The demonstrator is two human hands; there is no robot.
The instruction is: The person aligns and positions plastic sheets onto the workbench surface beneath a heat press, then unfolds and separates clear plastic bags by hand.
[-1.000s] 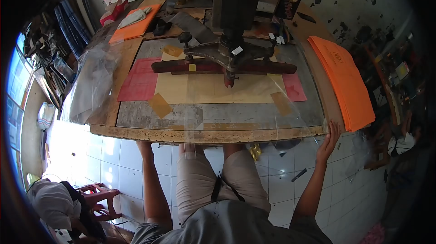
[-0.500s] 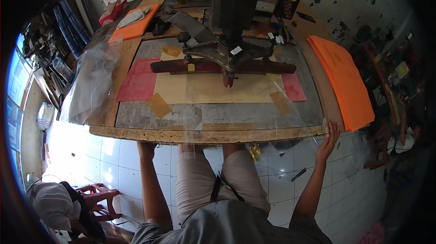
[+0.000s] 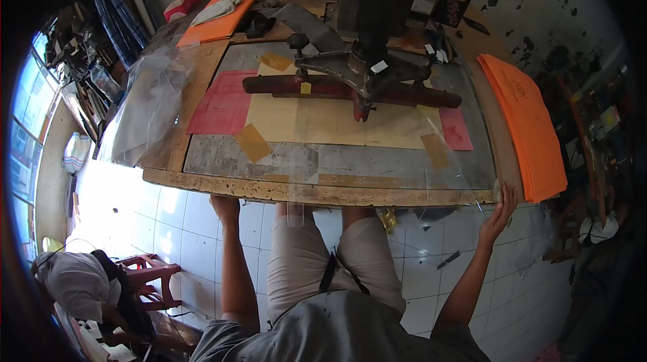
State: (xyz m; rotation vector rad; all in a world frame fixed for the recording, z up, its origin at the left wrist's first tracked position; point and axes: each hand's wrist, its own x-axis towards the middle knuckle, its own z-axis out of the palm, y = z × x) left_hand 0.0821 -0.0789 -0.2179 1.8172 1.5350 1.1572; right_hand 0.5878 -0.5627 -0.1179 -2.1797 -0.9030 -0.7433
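My right hand rests at the front right corner of the wooden table edge, fingers stretched up against it. My left hand is at the underside of the front edge, its fingers hidden below the wood. Above the table stands a press with a dark red crossbar. Under the bar lies a cream sheet with a pink sheet showing at the left and a pink piece at the right. Brown tape crosses the cream sheet's corner. Clear plastic film hangs over the front edge.
An orange folded stack lies on the right side, near my right hand. Clear plastic drapes over the left side. A grey cloth sits on orange material at the back left. A person bends beside a red stool at lower left.
The view has turned slightly, so the table and press sit further right and a little higher. Both hands stay at the table's front edge. The person at lower left has shifted slightly.
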